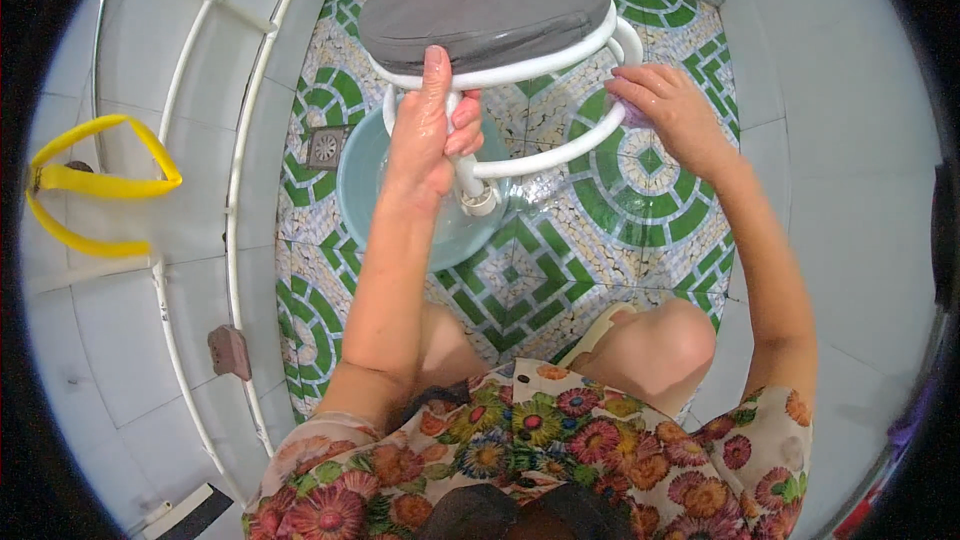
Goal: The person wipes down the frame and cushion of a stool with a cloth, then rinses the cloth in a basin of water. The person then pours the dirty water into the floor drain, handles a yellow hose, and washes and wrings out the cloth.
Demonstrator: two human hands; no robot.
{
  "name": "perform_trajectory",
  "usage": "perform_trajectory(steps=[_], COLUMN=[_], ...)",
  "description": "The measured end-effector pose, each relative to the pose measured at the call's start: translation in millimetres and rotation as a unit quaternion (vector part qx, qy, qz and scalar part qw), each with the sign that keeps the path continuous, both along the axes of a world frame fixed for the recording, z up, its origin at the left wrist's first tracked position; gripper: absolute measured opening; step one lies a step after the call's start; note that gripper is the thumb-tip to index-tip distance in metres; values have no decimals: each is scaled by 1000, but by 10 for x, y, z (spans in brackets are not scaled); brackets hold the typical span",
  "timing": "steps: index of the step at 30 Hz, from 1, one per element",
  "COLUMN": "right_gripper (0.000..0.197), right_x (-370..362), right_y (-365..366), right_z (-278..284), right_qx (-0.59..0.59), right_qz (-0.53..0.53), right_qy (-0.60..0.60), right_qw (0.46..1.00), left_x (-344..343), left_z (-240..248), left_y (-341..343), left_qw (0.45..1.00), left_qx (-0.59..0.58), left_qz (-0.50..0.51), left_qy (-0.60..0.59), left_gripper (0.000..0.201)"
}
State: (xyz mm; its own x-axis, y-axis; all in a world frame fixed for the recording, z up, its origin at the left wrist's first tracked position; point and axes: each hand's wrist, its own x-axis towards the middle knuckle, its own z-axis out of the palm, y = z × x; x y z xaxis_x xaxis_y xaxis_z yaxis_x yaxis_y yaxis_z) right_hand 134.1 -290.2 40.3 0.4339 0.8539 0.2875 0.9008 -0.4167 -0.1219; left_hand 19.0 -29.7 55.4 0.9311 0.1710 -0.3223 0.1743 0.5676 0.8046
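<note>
**Grey-seated stool in both hands**

Far centre, our left hand (425,140) closes round a white leg of the stool (487,15), partly over the blue basin (352,185); rightward, our right hand's (678,120) curled fingers hold purple cloth (635,115) against its curved tube (555,157).

the seat (490,12) looks smooth and leathery, its frame (555,157) glossy, the basin (360,175) smooth plastic.

Tiled floor (515,285) patterned in green, white and cream, light-blue basin (358,190) set on it, square drain (325,148) inset alongside.
</note>
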Motion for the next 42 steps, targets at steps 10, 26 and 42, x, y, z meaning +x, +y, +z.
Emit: perform_trajectory(steps=[10,26,42], right_gripper=[48,33,18], right_x=[-1331,542,33], right_y=[975,12,226], right_z=[-122,562,233], right_qx=[104,352,236], right_qz=[142,-144,-221], right_qy=[348,338,441], right_qw=[921,861,837], left_x=[-105,-502,-410], left_z=[-150,-226,-173], left_y=[155,560,451], left_qw=[998,983,993], left_qx=[-20,-122,-79], left_qz=[68,-97,11], left_qy=[1,-94,-88], left_gripper=[52,72,55])
